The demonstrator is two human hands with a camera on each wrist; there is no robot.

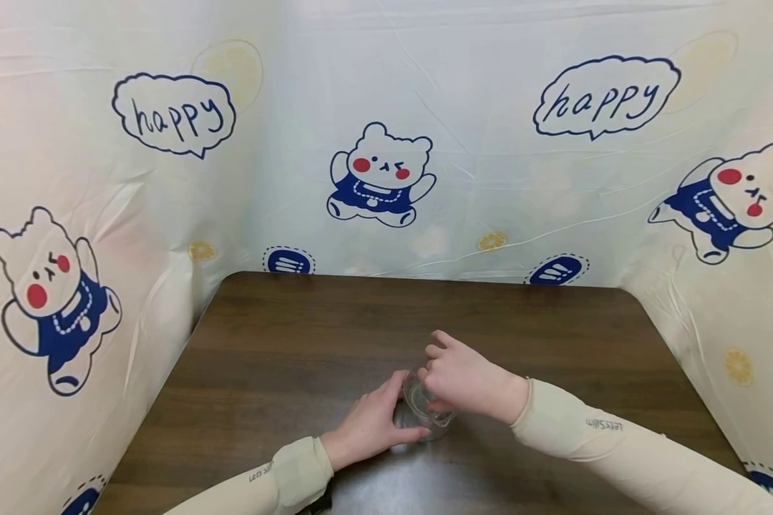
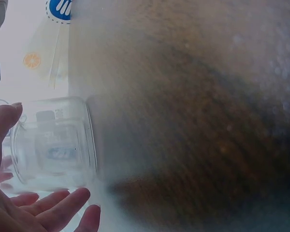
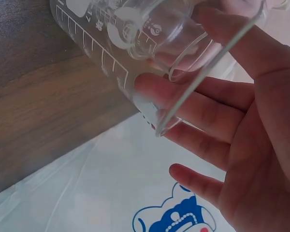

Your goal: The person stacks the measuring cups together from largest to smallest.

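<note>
A clear glass beaker (image 1: pixel 419 404) with white graduation marks stands on the table. A smaller glass beaker (image 3: pixel 171 36) sits inside it, its rim below the larger rim in the right wrist view. My left hand (image 1: pixel 370 422) holds the larger beaker from the left, thumb on the near side and fingers on the far side. From above, my right hand (image 1: pixel 467 379) reaches into the larger beaker's mouth. Its thumb and forefinger pinch the smaller beaker's rim, while the other fingers spread outward.
The dark wood-grain table (image 1: pixel 283 336) has rounded far corners. A pale printed curtain (image 1: pixel 477 186) with bears and "happy" bubbles hangs behind it and along both sides. Light sleeves cover both forearms.
</note>
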